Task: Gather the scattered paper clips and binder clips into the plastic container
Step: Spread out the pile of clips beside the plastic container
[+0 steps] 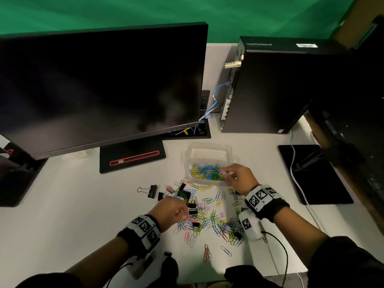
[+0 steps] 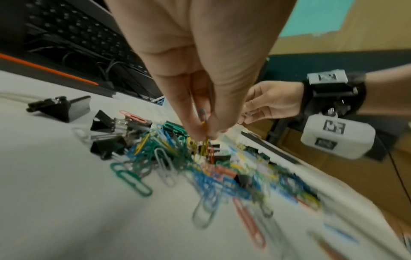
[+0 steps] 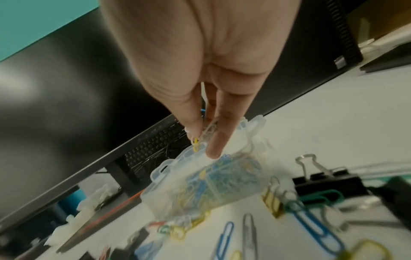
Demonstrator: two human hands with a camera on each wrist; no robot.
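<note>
A clear plastic container (image 1: 209, 150) stands open on the white desk, its near part holding several coloured paper clips (image 1: 204, 170). My right hand (image 1: 225, 173) hovers over the container's near right corner and pinches a few paper clips (image 3: 208, 132), white and yellow. My left hand (image 1: 182, 210) is down in the scattered pile (image 1: 207, 215) and pinches a small bunch of paper clips (image 2: 205, 140). Black binder clips (image 1: 152, 190) lie at the pile's left and among the clips (image 2: 66, 108).
A dark monitor (image 1: 99, 88) on its stand (image 1: 133, 157) sits behind left, a black computer case (image 1: 276, 86) behind right, a black pad (image 1: 313, 173) with a white cable at the right. Loose clips (image 1: 207, 252) lie near the desk's front edge.
</note>
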